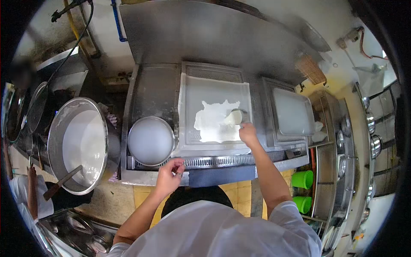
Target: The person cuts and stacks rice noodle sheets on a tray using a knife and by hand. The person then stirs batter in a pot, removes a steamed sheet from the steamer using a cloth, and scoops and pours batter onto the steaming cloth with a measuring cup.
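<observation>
My right hand [247, 132] is closed around the handle of a ladle [234, 117], whose bowl carries white liquid. Under the ladle, a pool of white batter-like liquid [209, 122] with ragged edges spreads over a pale cloth [192, 92]. The cloth lies over a rectangular metal tray [212, 68] on the steel counter. By the counter's front edge is my left hand [170, 176], fingers loosely curled and a ring on one of them. Nothing shows in it. Just beyond that hand stands a round metal container [151, 141] with a whitish, cloudy surface.
At left stands a large metal pot [102, 145] of white liquid, with a wooden-handled paddle [64, 182] leaning in it. Another rectangular tray [293, 112] sits right of the cloth. Green buckets [302, 179] are low at right. A person [32, 192] is at the far left.
</observation>
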Demonstrator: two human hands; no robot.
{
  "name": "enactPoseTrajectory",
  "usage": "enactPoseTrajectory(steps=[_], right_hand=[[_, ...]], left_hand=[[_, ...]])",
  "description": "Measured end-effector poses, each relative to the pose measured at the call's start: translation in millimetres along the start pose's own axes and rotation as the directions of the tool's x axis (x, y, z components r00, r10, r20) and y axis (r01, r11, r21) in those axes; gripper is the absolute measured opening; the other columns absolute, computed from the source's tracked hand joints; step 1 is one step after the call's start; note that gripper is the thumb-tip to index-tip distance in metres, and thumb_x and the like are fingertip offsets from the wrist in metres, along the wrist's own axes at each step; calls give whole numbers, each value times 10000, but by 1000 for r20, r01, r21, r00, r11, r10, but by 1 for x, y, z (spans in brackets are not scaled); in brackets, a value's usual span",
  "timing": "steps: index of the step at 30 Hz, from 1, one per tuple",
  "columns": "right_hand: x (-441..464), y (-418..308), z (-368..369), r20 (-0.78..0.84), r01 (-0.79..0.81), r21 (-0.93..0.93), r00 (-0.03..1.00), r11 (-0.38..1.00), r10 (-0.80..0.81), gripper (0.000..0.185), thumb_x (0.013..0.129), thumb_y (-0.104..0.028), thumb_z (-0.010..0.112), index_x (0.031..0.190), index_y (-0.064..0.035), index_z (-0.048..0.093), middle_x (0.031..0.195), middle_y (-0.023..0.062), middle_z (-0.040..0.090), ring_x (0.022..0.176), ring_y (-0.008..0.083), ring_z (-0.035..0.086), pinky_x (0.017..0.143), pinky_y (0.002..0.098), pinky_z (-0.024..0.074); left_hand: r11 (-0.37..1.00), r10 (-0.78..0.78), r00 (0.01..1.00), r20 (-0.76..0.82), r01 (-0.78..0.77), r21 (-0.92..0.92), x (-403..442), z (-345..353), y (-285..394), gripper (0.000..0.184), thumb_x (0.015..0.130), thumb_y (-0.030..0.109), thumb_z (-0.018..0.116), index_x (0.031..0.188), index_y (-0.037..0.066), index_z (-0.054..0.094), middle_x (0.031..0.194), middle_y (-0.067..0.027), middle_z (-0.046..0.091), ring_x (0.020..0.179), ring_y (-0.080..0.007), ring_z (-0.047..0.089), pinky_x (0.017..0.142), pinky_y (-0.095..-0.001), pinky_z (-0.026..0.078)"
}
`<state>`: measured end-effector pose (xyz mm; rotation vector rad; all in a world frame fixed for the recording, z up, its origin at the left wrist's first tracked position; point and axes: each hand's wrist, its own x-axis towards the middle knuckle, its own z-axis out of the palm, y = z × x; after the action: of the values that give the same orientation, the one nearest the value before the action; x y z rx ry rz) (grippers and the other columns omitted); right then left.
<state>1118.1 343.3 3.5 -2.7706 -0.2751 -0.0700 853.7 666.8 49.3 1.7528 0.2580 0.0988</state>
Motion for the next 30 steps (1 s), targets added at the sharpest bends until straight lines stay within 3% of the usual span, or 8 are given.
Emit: enactPoseTrajectory(steps=[9,12,15,16,19,20,26,30], right_hand=[[68,-30,-7,52,-11,8,999,1000,11,371,797,22,553,1149,73,658,1130,295,635,1026,458,635,893,506,512],[76,-43,-9,-55,63,12,997,998,-62,509,789,70,543,1294,119,586,1101,281,610,1037,455,595,926,501,482],[80,-47,-16,-119,180,27,977,983,-176,611,787,102,540,1397,141,520,1106,262,578,1083,431,539,990,473,443],[78,-48,-15,-161,197,45,969,979,-188,612,784,116,535,1396,131,526,1103,259,583,1091,425,536,977,468,444],[68,-49,-25,-210,212,89,959,973,-189,624,780,138,523,1404,110,531,1118,237,573,1105,407,522,981,449,437],[63,-48,-31,-214,209,103,959,972,-184,630,780,143,519,1408,105,530,1127,229,566,1108,401,516,989,442,433],[16,-27,-64,-237,175,286,966,942,-107,708,774,174,479,1474,73,470,1105,219,533,1082,383,531,973,417,438],[-11,-11,-73,-222,132,403,974,906,-43,707,757,190,435,1454,88,489,1104,230,547,1049,379,567,933,407,481]], left_hand=[[999,-46,998,-34,46,-1,19,22,2,220,927,40,713,1140,-5,689,876,-130,736,751,-190,699,702,-313,561],[988,-34,999,26,29,151,41,34,17,302,886,31,719,1181,-8,664,1006,-196,730,889,-272,722,803,-377,570],[878,218,975,45,-216,427,70,64,16,409,844,33,730,1233,-21,619,1180,-234,685,1081,-338,680,944,-442,531],[886,114,981,156,-172,431,82,73,12,551,880,158,722,1341,-75,529,1403,-289,556,1325,-411,534,1122,-519,405],[618,97,976,196,-213,757,110,115,3,745,935,333,669,1446,-143,409,1543,-347,392,1458,-473,369,1222,-564,257],[570,-44,974,222,-158,806,123,129,-12,918,982,506,549,1528,-175,263,1625,-388,191,1528,-512,194,1260,-594,85],[355,-205,972,113,-34,934,199,156,-10,1004,1012,666,357,1555,-166,209,1643,-390,121,1534,-511,170,1261,-577,60],[366,-69,997,19,8,931,261,161,-29,1039,1001,711,339,1539,-173,251,1637,-393,134,1537,-511,153,1254,-584,88]])
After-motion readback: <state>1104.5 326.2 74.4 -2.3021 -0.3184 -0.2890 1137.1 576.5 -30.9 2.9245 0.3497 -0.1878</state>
